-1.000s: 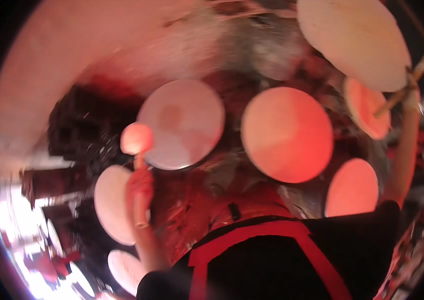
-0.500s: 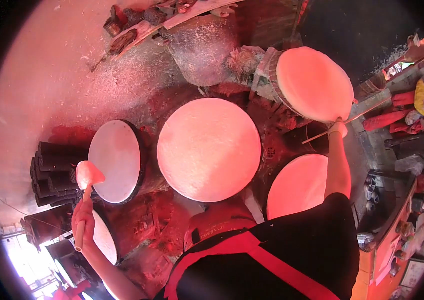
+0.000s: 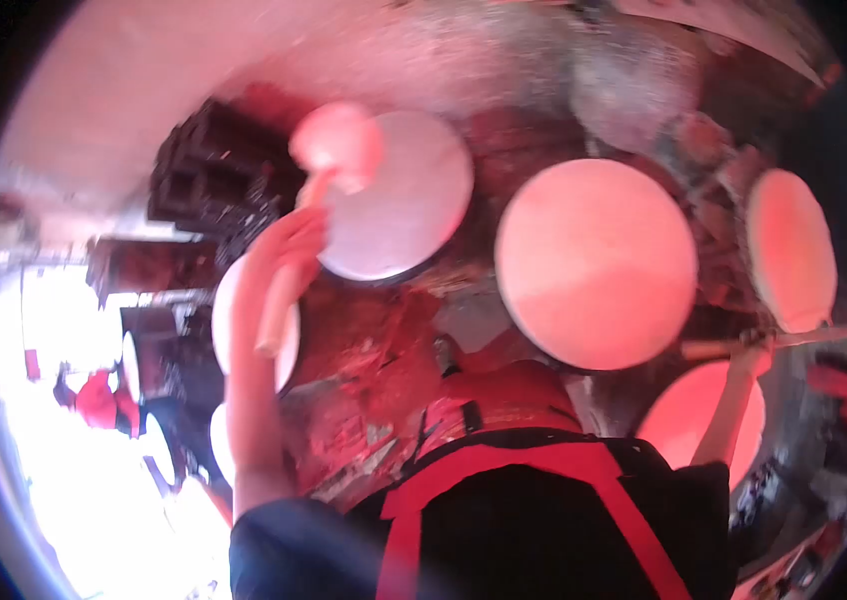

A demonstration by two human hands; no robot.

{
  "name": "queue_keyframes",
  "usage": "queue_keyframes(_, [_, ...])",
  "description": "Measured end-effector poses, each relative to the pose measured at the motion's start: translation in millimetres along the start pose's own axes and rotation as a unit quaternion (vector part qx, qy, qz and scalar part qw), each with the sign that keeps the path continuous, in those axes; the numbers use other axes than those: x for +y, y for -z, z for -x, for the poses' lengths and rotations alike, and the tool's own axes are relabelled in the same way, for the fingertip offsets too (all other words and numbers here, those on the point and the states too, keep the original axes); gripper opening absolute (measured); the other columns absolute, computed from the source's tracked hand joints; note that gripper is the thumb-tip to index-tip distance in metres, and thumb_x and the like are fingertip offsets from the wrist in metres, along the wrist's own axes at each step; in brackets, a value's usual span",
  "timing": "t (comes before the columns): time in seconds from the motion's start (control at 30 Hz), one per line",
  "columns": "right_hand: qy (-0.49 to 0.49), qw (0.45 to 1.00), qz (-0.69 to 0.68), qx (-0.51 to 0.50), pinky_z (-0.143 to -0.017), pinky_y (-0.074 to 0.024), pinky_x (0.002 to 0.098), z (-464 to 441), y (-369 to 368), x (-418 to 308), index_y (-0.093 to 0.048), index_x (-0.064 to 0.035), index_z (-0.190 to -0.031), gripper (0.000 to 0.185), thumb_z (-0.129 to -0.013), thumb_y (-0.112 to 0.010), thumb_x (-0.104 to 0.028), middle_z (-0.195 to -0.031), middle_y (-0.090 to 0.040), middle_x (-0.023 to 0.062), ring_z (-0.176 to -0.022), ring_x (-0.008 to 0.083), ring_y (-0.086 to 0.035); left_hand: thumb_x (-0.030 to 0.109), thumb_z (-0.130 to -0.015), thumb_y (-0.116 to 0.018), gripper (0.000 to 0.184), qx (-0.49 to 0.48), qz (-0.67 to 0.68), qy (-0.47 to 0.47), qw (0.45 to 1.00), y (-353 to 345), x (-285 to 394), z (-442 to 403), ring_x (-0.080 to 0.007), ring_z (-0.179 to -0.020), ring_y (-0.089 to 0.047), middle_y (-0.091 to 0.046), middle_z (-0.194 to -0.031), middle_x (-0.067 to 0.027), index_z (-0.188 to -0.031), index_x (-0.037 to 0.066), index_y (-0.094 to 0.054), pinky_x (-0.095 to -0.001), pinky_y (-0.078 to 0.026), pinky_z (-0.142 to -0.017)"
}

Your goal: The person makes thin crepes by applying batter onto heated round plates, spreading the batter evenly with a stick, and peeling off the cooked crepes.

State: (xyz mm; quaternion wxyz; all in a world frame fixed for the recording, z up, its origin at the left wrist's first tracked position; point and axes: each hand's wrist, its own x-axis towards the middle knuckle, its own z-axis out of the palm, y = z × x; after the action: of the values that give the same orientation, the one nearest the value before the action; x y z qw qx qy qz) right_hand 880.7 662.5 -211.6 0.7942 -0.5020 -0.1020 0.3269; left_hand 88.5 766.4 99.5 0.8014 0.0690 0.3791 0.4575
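My left hand (image 3: 292, 245) is closed around the wooden handle of a mallet-shaped tool (image 3: 342, 145) with a pale, rounded head. The head is raised and overlaps the pale round surface (image 3: 409, 195) behind it; I cannot tell whether they touch. At the right, my right hand (image 3: 756, 355) is closed on a long thin wooden stick (image 3: 814, 337), held roughly level. The stick lies just below a tilted round disc (image 3: 792, 250) and above another disc (image 3: 699, 415). A large pale disc (image 3: 596, 265) stands between my hands. Motion blurs the left hand and tool.
Dark tube-like blocks (image 3: 209, 180) are stacked by the wall at the upper left. A smaller pale disc (image 3: 287, 350) sits partly behind my left forearm. Bright light and a person in red (image 3: 99, 400) show at the far left. Red-lit debris (image 3: 374, 400) covers the floor.
The view has swung left, so the discs appear farther right. My left hand has lifted the tool from beside the left disc to in front of it. My right hand still grips the stick.
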Motion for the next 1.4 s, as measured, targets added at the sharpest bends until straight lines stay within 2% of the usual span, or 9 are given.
queue_keyframes(0.17, [-0.271,0.952,0.124,-0.068,-0.034,-0.0222,0.0227,255.8,-201.6,68.6,-0.058,-0.0192,-0.109,0.013,-0.098,-0.057,-0.027,-0.061,-0.042,-0.0043,-0.038,0.0069,-0.030,0.002,-0.094,-0.052,0.017,-0.017,-0.233,0.063,0.970,50.1,19.3,-99.0,-0.0021,-0.048,-0.041,-0.045,-0.067,0.0032,-0.111,0.000,-0.049,-0.0178,-0.036,-0.039])
queue_keyframes(0.33, [-0.242,0.935,0.146,-0.216,-0.045,-0.0418,0.0218,440.1,-309.3,196.4,-0.044,-0.0237,-0.146,0.051,-0.097,-0.058,-0.016,-0.085,-0.065,0.0018,-0.054,0.0072,-0.051,0.006,-0.084,-0.058,0.003,0.115,-0.568,-0.201,0.790,137.5,0.8,-217.7,-0.0247,-0.054,-0.058,-0.060,-0.067,-0.0090,-0.084,0.004,-0.060,-0.0394,-0.047,-0.051])
queue_keyframes(0.4, [0.110,0.922,0.276,-0.247,-0.086,-0.0492,0.0298,475.8,-335.3,249.1,-0.046,-0.0132,-0.145,0.048,-0.098,-0.052,-0.006,-0.141,-0.054,0.0085,-0.103,0.0179,-0.063,0.004,-0.081,-0.057,0.007,0.181,-0.701,-0.404,0.559,160.9,8.5,-244.5,-0.0340,-0.064,-0.062,-0.064,-0.073,-0.0146,-0.087,0.005,-0.061,-0.0440,-0.049,-0.060])
queue_keyframes(0.43, [0.262,0.836,0.418,-0.239,-0.088,-0.0501,0.0386,492.8,-351.4,238.7,-0.045,-0.0199,-0.146,0.051,-0.096,-0.056,-0.013,-0.132,-0.060,0.0132,-0.104,0.0304,-0.064,0.003,-0.080,-0.056,0.009,0.188,-0.696,-0.423,0.550,160.0,15.8,-240.7,-0.0360,-0.069,-0.062,-0.063,-0.076,-0.0152,-0.087,0.006,-0.062,-0.0454,-0.049,-0.063])
queue_keyframes(0.6, [0.112,0.757,0.611,-0.201,-0.080,-0.0504,0.0478,522.0,-377.9,270.1,-0.048,-0.0275,-0.141,0.051,-0.092,-0.062,-0.023,-0.106,-0.061,0.0209,-0.095,0.0390,-0.062,0.002,-0.077,-0.058,0.010,0.227,-0.697,-0.536,0.418,137.8,69.5,-182.8,-0.0376,-0.080,-0.061,-0.059,-0.084,-0.0142,-0.083,0.008,-0.063,-0.0481,-0.048,-0.068])
queue_keyframes(0.7, [0.170,0.854,0.420,-0.256,-0.069,-0.0517,0.0391,497.2,-432.4,297.6,-0.048,-0.0163,-0.141,0.049,-0.094,-0.060,-0.022,-0.086,-0.064,0.0162,-0.075,0.0283,-0.066,0.002,-0.075,-0.060,0.006,0.181,-0.696,-0.540,0.438,123.3,101.7,-150.6,-0.0372,-0.080,-0.061,-0.056,-0.084,-0.0133,-0.077,0.008,-0.062,-0.0489,-0.047,-0.067])
queue_keyframes(0.87, [-0.270,0.900,0.231,-0.254,-0.043,-0.0360,0.0279,465.8,-507.4,274.0,-0.056,-0.0155,-0.135,0.040,-0.096,-0.057,-0.026,-0.063,-0.046,-0.0049,-0.046,0.0099,-0.045,0.014,-0.079,-0.069,0.008,0.177,-0.635,-0.564,0.498,145.8,115.4,-119.5,-0.0315,-0.065,-0.064,-0.062,-0.070,-0.0127,-0.079,0.006,-0.067,-0.0395,-0.049,-0.060])
queue_keyframes(1.03, [-0.246,0.951,0.103,-0.155,-0.035,-0.0231,0.0216,526.1,-443.9,246.7,-0.050,-0.0270,-0.140,0.039,-0.101,-0.050,-0.025,-0.056,-0.036,-0.0075,-0.038,0.0053,-0.031,0.017,-0.092,-0.062,0.024,0.083,-0.292,-0.224,0.926,247.2,64.4,-50.8,-0.0098,-0.042,-0.045,-0.049,-0.056,0.0024,-0.072,0.008,-0.053,-0.0257,-0.034,-0.038])
queue_keyframes(1.4, [-0.261,0.924,0.164,-0.227,-0.036,-0.0284,0.0263,539.5,-549.5,329.4,-0.061,-0.0202,-0.112,0.018,-0.096,-0.055,-0.024,-0.058,-0.039,-0.0071,-0.040,0.0079,-0.036,0.018,-0.097,-0.059,0.019,0.156,0.008,-0.138,0.978,270.3,-16.8,130.3,-0.0057,-0.047,-0.034,-0.036,-0.059,0.0070,-0.082,0.012,-0.049,-0.0231,-0.030,-0.044])
